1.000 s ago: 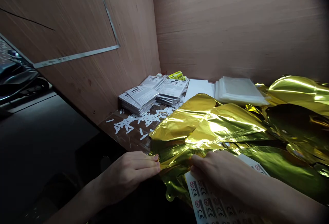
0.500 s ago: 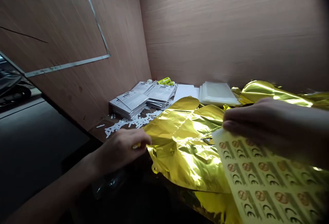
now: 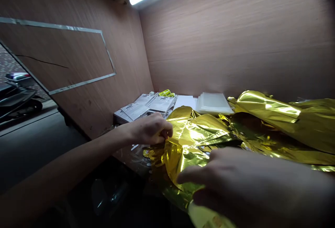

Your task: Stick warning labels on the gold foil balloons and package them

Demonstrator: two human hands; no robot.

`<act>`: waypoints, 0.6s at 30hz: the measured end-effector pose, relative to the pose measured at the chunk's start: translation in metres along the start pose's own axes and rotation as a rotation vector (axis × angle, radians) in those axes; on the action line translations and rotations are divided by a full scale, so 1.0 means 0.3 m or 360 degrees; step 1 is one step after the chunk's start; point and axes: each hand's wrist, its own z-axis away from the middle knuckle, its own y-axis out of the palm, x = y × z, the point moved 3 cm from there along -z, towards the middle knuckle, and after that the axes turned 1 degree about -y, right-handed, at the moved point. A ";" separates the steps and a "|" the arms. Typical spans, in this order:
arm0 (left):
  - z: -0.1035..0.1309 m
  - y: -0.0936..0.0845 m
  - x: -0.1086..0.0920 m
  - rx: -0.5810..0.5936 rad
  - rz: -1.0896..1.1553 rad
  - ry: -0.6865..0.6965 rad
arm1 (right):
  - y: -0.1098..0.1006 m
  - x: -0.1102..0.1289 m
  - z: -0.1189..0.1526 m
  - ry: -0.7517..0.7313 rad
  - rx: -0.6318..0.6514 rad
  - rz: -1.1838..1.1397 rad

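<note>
Head view: glossy, wrinkled gold foil [image 3: 202,126] with white glints.

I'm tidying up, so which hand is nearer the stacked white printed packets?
Left. The left hand is just on the near side of the packets; the right hand is farther off, lower right and closer to the camera.

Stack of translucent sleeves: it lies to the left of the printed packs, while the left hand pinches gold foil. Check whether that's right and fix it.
The side is wrong: the head view shows the stack of translucent sleeves to the right of the printed packs, while the left hand pinches gold foil.
</note>
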 end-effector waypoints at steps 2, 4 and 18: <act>-0.015 0.000 -0.009 -0.0016 -0.0051 0.0022 | 0.072 0.064 -0.071 -0.0024 0.0337 -0.0036; -0.030 -0.001 -0.019 -0.0021 -0.0097 0.0021 | 0.125 0.095 -0.127 0.0019 0.0367 0.0026; -0.063 0.017 -0.020 0.0036 0.0046 0.0056 | 0.360 0.042 -0.209 0.0272 -0.0020 0.0435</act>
